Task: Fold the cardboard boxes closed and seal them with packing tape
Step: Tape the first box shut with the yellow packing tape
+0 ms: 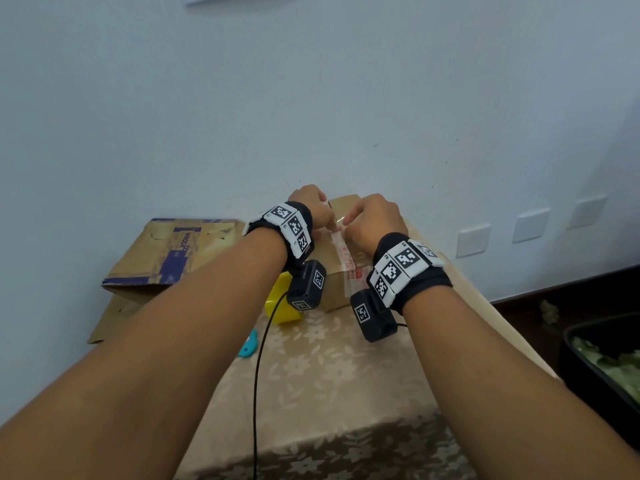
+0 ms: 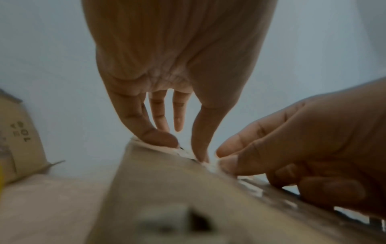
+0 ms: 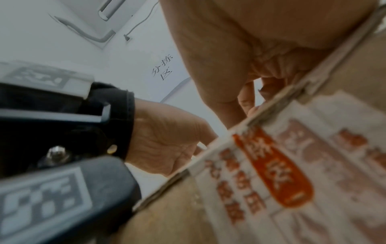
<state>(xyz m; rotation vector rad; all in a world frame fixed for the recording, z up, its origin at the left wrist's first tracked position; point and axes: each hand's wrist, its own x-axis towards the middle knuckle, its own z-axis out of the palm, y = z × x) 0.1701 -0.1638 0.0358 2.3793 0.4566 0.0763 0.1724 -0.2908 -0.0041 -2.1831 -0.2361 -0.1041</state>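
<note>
A small brown cardboard box (image 1: pixel 330 282) stands closed at the table's far edge by the wall. A strip of white packing tape with red print (image 1: pixel 348 261) runs over its top seam and down its front face (image 3: pixel 292 165). My left hand (image 1: pixel 323 216) is on the box top, and its thumb and forefinger (image 2: pixel 200 153) press straight down on the tape. My right hand (image 1: pixel 349 225) is just to the right, its curled fingertips (image 2: pixel 227 162) pinching the tape at the top seam. The far end of the tape is hidden behind both hands.
A larger, worn cardboard box (image 1: pixel 166 258) with blue tape lies at the left. A yellow object (image 1: pixel 282 306) sits just left of the small box, and a teal cutter (image 1: pixel 249 344) lies nearer me. A black tray (image 1: pixel 602 362) is at the right. A floral cloth (image 1: pixel 329 393) covers the table.
</note>
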